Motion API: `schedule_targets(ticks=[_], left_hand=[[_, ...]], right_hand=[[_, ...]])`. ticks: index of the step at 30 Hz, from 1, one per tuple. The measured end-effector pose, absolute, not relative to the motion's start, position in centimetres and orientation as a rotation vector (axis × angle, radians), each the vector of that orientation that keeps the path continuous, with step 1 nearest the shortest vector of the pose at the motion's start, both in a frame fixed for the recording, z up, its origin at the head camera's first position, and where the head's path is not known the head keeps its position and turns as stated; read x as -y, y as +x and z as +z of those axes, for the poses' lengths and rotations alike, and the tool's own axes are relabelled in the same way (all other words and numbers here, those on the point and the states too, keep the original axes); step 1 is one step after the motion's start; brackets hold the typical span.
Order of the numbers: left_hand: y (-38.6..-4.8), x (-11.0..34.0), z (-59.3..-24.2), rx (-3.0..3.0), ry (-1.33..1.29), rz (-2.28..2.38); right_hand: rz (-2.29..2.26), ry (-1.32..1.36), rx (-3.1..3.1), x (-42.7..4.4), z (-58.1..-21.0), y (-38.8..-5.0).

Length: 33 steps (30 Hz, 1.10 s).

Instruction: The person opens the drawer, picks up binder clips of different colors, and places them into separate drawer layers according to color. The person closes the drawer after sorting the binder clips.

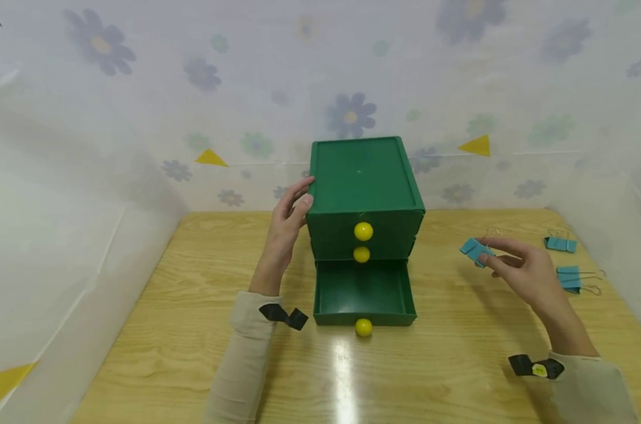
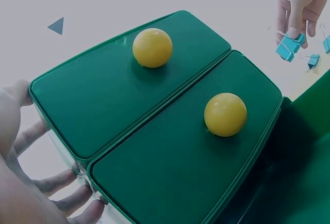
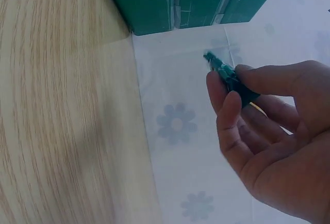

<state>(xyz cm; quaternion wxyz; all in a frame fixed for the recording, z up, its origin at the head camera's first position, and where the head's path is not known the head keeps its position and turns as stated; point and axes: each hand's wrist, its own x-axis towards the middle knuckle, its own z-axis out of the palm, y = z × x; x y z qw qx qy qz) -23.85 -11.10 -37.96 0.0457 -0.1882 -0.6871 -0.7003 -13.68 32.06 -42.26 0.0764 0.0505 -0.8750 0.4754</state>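
Observation:
A green drawer cabinet (image 1: 362,176) with yellow ball knobs stands on the table, its bottom drawer (image 1: 359,291) pulled out and bare inside. My left hand (image 1: 283,232) rests against the cabinet's left side, fingers loosely extended; the left wrist view shows the fingers (image 2: 56,182) along that side, beside the two upper drawer fronts (image 2: 103,105). To the right of the cabinet, my right hand (image 1: 529,274) holds a blue binder clip (image 1: 476,251) in the air. In the right wrist view, the clip (image 3: 234,82) is pinched between thumb and fingers.
Two more blue binder clips, one at the back (image 1: 561,244) and one nearer (image 1: 569,279), lie at the right of the wooden table (image 1: 193,353). A flower-patterned sheet (image 1: 278,70) hangs behind the table and along both sides.

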Motion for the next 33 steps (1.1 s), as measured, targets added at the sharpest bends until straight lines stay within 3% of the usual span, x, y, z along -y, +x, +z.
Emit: schedule_targets(ticks=[33], left_hand=[[-23.9,11.0,-38.0,2.096,-0.568,-2.134]], right_hand=[[1.441,0.238,2.573,-29.6,-41.4,-13.3]])
